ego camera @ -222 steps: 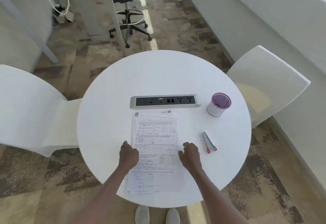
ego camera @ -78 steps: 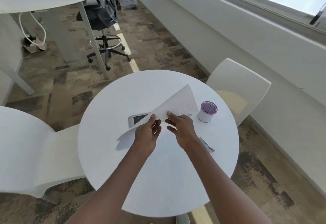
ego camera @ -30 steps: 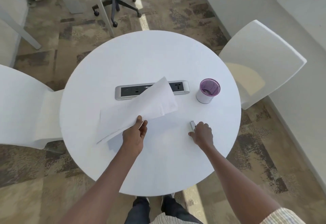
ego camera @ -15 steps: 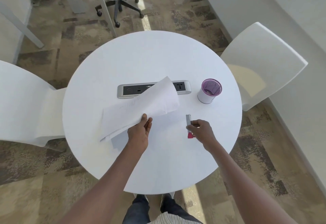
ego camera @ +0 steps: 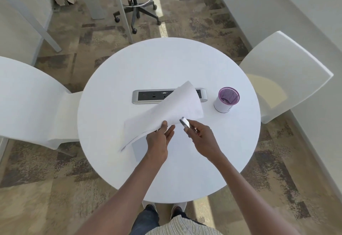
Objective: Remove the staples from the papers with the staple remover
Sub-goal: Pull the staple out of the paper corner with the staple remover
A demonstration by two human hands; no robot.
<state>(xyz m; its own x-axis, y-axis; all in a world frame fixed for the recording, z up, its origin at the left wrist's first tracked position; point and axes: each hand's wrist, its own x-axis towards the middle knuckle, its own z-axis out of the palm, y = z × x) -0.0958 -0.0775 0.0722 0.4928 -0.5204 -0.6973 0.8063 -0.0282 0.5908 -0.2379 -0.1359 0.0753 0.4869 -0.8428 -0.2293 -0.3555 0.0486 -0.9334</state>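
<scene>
My left hand (ego camera: pixel 159 138) pinches the near edge of the stapled white papers (ego camera: pixel 166 112), holding them lifted and curled above the round white table (ego camera: pixel 185 64), blank side up. My right hand (ego camera: pixel 201 138) grips the silver staple remover (ego camera: pixel 185 122) with its pink end hidden in the fingers. The remover's metal tip points up-left and sits right at the papers' near edge, just right of my left fingers. No staple can be made out.
A silver power strip (ego camera: pixel 148 96) is set into the table's middle, partly covered by the papers. A purple mesh cup (ego camera: pixel 226 99) stands at the right. White chairs flank the table at left (ego camera: pixel 31 101) and right (ego camera: pixel 283 73).
My right hand picked the staple remover up off the table and carried it left to the papers' edge. My left hand kept hold of the lifted papers.
</scene>
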